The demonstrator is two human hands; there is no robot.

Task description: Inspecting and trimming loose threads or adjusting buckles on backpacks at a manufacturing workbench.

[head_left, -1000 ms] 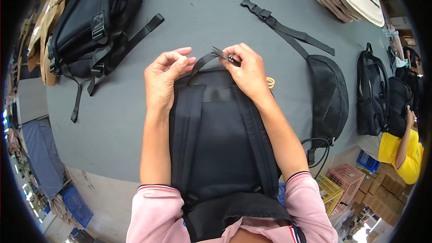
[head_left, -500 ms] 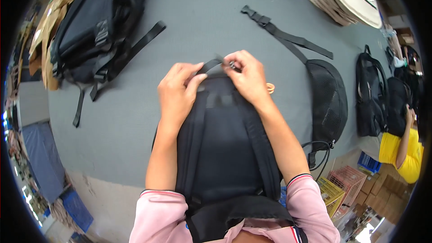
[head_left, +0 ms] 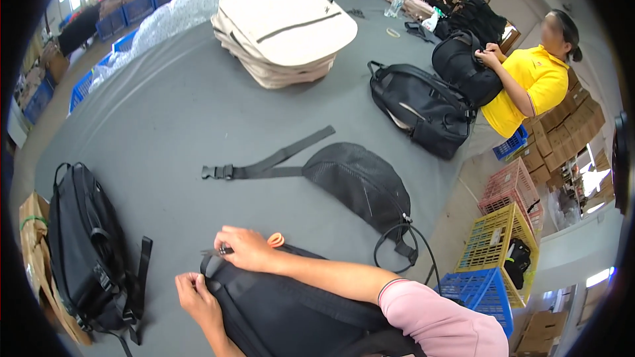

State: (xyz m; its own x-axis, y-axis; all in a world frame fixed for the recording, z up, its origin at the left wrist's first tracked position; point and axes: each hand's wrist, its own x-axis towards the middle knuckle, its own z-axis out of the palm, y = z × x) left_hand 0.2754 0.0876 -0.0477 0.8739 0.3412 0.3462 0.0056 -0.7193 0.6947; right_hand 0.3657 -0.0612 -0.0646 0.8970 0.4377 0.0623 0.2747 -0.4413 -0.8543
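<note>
A black backpack (head_left: 284,304) lies back-side up in front of me, its shoulder straps showing and its lower end against my body. My right hand (head_left: 246,250) is closed around small dark thread snips (head_left: 226,250), whose thin tips point left over the pack's top handle (head_left: 210,268). Beside that handle, my left hand (head_left: 197,294) has its thumb and fingers pinched together; what is between them is hidden. An orange loop (head_left: 275,240) shows just past my right wrist.
A black waist bag (head_left: 360,182) with a buckled strap lies ahead on the grey table (head_left: 165,139). Cream backpacks (head_left: 284,23) are stacked farther back. Another black backpack (head_left: 86,238) stands left by brown paper. At right, a person in yellow (head_left: 532,79) handles a black bag; crates (head_left: 489,238) stand below.
The view has swung up and right, bringing the far table and the co-worker into sight. My left hand has drawn slightly away from the handle; the right stays near it.
</note>
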